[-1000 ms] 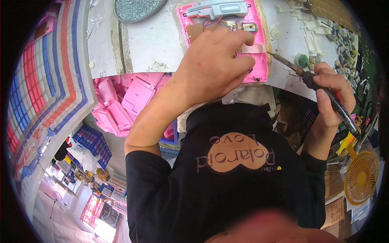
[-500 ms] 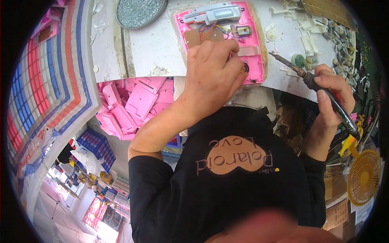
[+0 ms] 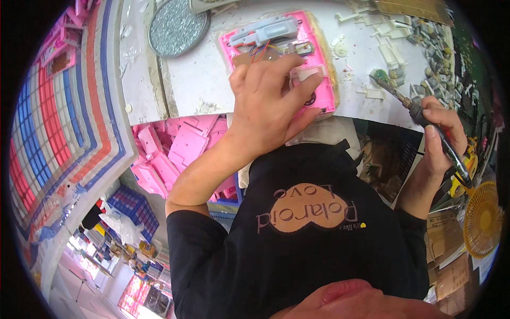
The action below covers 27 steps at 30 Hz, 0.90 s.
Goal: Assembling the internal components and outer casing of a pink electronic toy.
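A pink plastic casing lies on the white worktop, in front of me. Inside it are a long grey-blue plastic part, thin coloured wires, a brown board and a small metal-cased part. My left hand rests over its near half with fingers apart, the thumb by the near edge; it covers much of the board, and no held object shows. My right hand grips a soldering iron by its black handle, right of the casing. The iron's tip is beside a green round piece.
A round dish of small metal screws stands at the far left. White plastic parts and small grey cylindrical parts are scattered at the right. Below the worktop's edge is a pile of pink panels. A yellow fan stands lower right.
The view has shifted slightly. My left hand's fingers have spread wider over the casing. The soldering iron's tip has moved right, away from the casing's edge, to beside the green round piece.
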{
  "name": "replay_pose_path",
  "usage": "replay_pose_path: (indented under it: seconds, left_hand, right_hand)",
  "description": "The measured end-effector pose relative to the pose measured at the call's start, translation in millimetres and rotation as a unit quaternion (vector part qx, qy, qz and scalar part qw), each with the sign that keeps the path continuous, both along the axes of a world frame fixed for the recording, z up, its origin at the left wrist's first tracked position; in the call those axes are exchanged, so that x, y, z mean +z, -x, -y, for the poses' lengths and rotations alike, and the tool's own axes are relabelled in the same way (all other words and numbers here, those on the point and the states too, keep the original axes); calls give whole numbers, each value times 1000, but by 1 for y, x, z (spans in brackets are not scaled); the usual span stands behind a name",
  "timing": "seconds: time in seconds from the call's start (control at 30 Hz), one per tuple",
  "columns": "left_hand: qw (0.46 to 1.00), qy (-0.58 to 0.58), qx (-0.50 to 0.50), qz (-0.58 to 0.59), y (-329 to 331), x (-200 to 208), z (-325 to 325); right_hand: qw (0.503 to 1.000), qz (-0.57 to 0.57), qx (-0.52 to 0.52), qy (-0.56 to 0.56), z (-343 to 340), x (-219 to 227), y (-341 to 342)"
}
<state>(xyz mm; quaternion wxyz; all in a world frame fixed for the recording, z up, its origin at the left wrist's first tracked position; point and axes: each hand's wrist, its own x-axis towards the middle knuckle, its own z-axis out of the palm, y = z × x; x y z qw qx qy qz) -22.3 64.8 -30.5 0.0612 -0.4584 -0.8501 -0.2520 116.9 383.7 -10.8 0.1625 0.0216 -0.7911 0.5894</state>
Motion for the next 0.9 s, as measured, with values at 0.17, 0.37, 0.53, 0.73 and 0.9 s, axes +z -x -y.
replay_pose_path:
  seconds: [0.17,0.37,0.53,0.73,0.9]
  left_hand:
    - [994,-94,40,30,-5,-7,9]
    - [994,-58,60,75,-10,6,20]
    - [993,-65,72,63,-5,4,17]
    - [993,-62,73,71,-8,9,16]
    - [981,-73,152,95,-13,7,36]
  right_hand:
    - [981,0,-185,-64,-18,11,-39]
    - [847,-74,-522,-69,-101,48,-99]
    - [805,-34,-580,-122,-166,33,-89]
    - [831,-21,-511,218,-207,-8,-52]
    - [842,-10,-308,443,-103,-8,-31]
